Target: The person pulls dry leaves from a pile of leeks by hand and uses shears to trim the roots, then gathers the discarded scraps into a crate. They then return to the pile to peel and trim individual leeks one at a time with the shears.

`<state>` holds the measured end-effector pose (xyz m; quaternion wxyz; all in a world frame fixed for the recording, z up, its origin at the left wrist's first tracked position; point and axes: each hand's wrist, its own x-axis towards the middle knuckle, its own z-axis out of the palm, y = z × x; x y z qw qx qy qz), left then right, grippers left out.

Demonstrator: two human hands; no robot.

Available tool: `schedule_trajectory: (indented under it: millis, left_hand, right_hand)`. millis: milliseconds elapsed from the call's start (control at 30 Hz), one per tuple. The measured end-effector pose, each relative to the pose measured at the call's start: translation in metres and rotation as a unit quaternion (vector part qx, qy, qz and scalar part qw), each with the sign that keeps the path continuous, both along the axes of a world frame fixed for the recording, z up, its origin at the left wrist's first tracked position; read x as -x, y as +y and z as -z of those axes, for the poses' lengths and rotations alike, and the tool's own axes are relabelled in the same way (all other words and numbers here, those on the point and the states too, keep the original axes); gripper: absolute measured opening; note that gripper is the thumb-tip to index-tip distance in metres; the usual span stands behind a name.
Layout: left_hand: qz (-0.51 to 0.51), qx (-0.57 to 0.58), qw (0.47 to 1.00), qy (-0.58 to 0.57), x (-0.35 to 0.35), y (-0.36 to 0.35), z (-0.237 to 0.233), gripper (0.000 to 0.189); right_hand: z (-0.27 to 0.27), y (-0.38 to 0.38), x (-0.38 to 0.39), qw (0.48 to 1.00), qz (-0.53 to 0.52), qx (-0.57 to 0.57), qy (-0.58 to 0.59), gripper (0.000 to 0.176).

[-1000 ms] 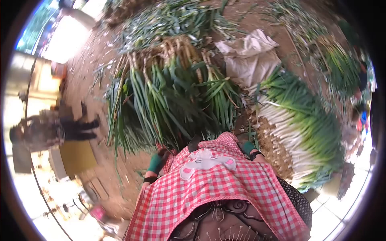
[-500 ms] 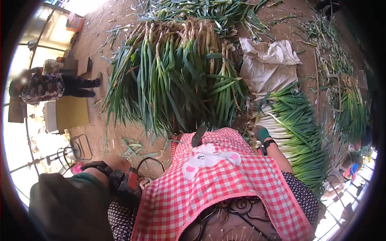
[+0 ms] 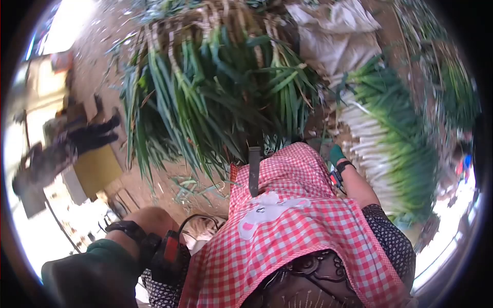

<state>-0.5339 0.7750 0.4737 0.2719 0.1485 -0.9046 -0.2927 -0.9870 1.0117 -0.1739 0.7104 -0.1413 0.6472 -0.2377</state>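
Note:
My left hand [image 3: 84, 274], in a dark green glove, is raised close to the camera at the bottom left. A black wrist band and a red and black device [image 3: 164, 251] sit on that wrist, and its fingers are not visible. My right hand [image 3: 336, 154], in a green glove, is low at the right edge of my red checked apron [image 3: 287, 226], beside a stack of trimmed white and green leeks [image 3: 390, 149]. The apron partly hides its fingers. A big pile of untrimmed leeks [image 3: 215, 87] lies in front of my knees.
A dark flat strip [image 3: 254, 172] rests on the upper apron. Pale sacks [image 3: 334, 36] lie on the dirt floor beyond the piles. Another person [image 3: 67, 146] stands at the left near a yellow board [image 3: 97, 169]. Loose leaves litter the ground.
One second ago my left hand was low by the leek pile; it has since risen close to the camera and stays there. My right hand has stayed by the trimmed stack. The view has swung.

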Motion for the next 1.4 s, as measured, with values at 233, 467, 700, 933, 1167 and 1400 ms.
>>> schedule_trajectory:
  millis: [233, 467, 700, 933, 1167, 1400]
  left_hand:
    - [-0.222, -0.442, 0.855, 0.158, 0.016, -0.055, 0.187, 0.033]
    - [-0.288, -0.621, 0.719, -0.122, 0.101, 0.020, 0.368, 0.036]
    - [-0.160, -0.516, 0.778, -0.319, 0.109, 0.092, 0.454, 0.033]
    - [-0.183, -0.499, 0.758, -0.377, 0.088, 0.147, 0.490, 0.027]
    - [-0.312, -0.468, 0.742, -0.365, 0.047, 0.220, 0.493, 0.042]
    - [-0.409, -0.505, 0.671, -0.356, 0.053, 0.273, 0.473, 0.054]
  right_hand:
    - [-0.029, 0.118, -0.077, 0.966, -0.028, -0.106, 0.234, 0.020]
    - [0.013, 0.252, -0.105, 0.935, -0.065, -0.214, 0.275, 0.026]
    - [0.019, 0.203, -0.087, 0.926, -0.136, -0.204, 0.289, 0.032]
    - [0.086, 0.188, -0.056, 0.966, 0.058, -0.154, 0.200, 0.020]
    - [0.141, 0.162, -0.007, 0.991, -0.061, -0.003, 0.121, 0.026]
    - [0.058, 0.004, -0.027, 0.820, -0.511, 0.087, 0.244, 0.060]
